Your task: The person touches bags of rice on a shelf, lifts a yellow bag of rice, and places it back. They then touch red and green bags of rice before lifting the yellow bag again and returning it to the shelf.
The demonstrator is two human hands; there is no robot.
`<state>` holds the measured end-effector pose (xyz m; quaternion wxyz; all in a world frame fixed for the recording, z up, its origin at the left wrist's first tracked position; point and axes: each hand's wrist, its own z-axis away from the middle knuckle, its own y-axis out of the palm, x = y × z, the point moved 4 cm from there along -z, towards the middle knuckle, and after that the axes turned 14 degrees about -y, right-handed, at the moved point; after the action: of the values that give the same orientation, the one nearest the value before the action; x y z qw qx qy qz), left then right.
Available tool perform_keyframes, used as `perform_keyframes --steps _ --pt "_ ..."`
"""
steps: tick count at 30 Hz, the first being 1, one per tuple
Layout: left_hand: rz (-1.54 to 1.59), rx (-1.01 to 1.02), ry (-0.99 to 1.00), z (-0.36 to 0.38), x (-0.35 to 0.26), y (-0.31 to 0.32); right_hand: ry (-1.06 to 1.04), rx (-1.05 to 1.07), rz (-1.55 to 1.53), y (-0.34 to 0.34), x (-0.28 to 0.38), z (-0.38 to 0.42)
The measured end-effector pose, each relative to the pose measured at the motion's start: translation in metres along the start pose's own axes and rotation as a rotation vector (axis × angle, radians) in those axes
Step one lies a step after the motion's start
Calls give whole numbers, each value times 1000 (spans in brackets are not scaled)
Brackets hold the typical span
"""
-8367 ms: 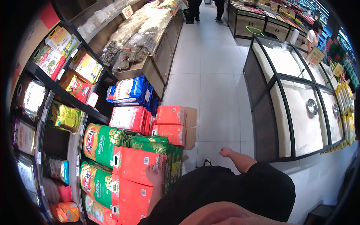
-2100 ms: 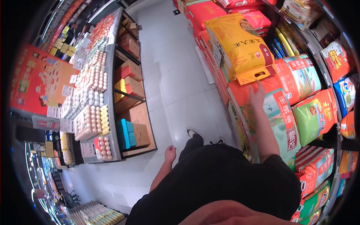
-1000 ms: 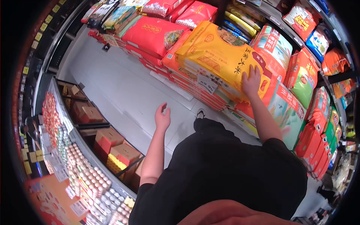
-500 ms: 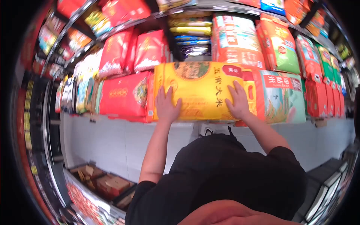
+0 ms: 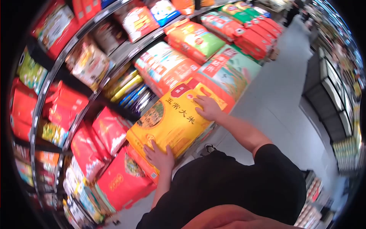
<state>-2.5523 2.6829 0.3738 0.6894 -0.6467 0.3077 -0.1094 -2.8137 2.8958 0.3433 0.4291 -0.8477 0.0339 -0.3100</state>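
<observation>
A large yellow bag of rice [image 5: 167, 122] with dark printed characters and a round picture lies flat on the stacked bags in front of me. My left hand [image 5: 161, 157] rests on its near left corner, fingers spread. Toward the bag's right end, my right hand [image 5: 207, 108] lies on the top with its fingers stretched out. To the left, a red rice bag [image 5: 124, 181] sits beside it. A pale green and red rice bag [image 5: 230, 72] is on the right.
Behind the yellow bag stand a white and red bag [image 5: 166, 68] and an orange and green bag [image 5: 196, 40]. Shelves with a metal edge [image 5: 82, 110] hold more packages on the left. A grey floor aisle [image 5: 278, 95] runs along the right, past a dark display case [image 5: 328, 95].
My view has turned, so the shelves and bags now run diagonally up to the right. Both hands stay on the yellow bag, the right one nearer its end.
</observation>
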Motion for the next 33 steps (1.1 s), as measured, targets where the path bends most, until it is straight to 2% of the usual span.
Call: perform_keyframes --steps 2,6,9,11,13,15,17,19,21,23,26,28,29,33 --pt "-6 72 61 1 8 2 173 -78 30 5 12 22" --pt "-31 147 219 2 19 -8 200 -206 313 11 45 81" --pt "-15 171 304 4 25 -9 408 -147 125 9 74 144" --pt "17 126 338 5 28 -11 503 -109 46 23 77 210" --pt "28 133 319 6 27 -17 556 -100 145 54 56 306" --pt "63 118 317 10 24 -18 794 -64 86 36 88 365" --pt "117 80 335 9 27 -14 1111 73 61 42 94 442" --pt "150 53 350 6 33 -3 1240 81 85 57 95 518" --pt "192 40 381 4 38 0 1395 351 -6 79 88 595" --pt "250 41 433 5 39 1 1456 554 15 108 86 665" --pt "378 -58 586 9 37 8 1582 439 -59 106 102 699" --pt "445 3 587 31 7 1 1643 378 -96 92 108 697" --pt "477 36 585 45 -9 0 1598 373 -109 88 95 693" --pt "515 183 790 101 -101 22 1451 302 -150 83 33 702"
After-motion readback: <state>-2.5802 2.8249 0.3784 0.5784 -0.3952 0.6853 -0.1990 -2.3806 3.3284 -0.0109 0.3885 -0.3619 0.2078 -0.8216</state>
